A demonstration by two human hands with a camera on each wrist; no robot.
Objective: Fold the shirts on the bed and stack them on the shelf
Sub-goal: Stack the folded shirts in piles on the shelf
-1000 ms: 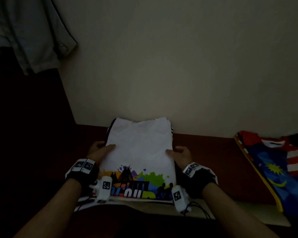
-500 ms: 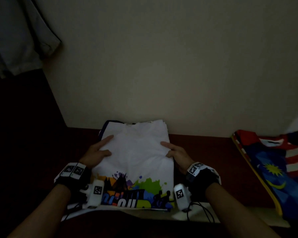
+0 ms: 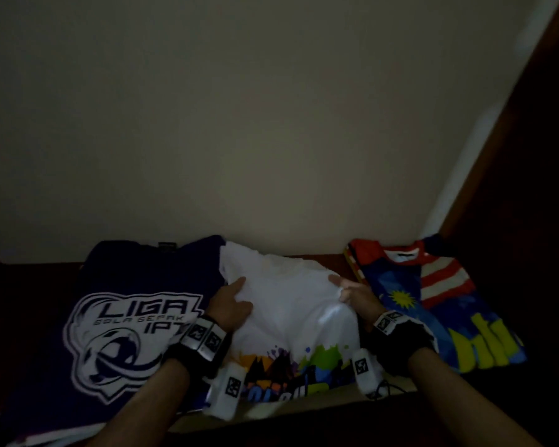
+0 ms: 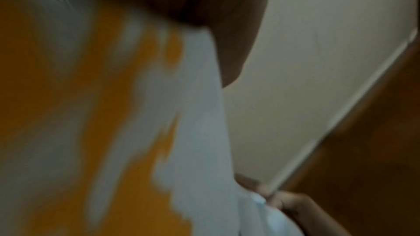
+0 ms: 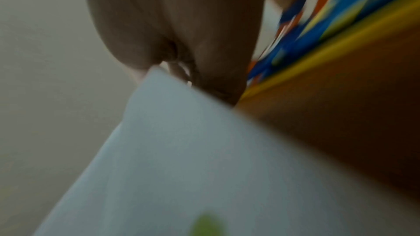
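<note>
A folded white shirt (image 3: 291,304) with a colourful print lies on the dark brown shelf (image 3: 333,262), between two other shirts. Its left part overlaps a dark blue shirt (image 3: 126,317) printed "LIGA". My left hand (image 3: 239,295) holds its left edge, with a finger stretched on top. My right hand (image 3: 338,285) pinches a bunch of fabric at its right edge. The left wrist view is blurred: my left hand (image 4: 227,51) sits over the white shirt (image 4: 200,132). In the right wrist view my right hand (image 5: 177,51) grips the white shirt (image 5: 181,150) at its corner.
A folded red, blue and yellow flag-pattern shirt (image 3: 433,304) lies just right of the white one; the right wrist view shows that flag-pattern shirt (image 5: 341,10) close by. A pale wall (image 3: 271,124) backs the shelf. A dark wooden side panel (image 3: 530,188) closes the right.
Both hands have shifted the white shirt to the right, up against the flag-pattern shirt. The dark blue shirt it covered now shows on the left.
</note>
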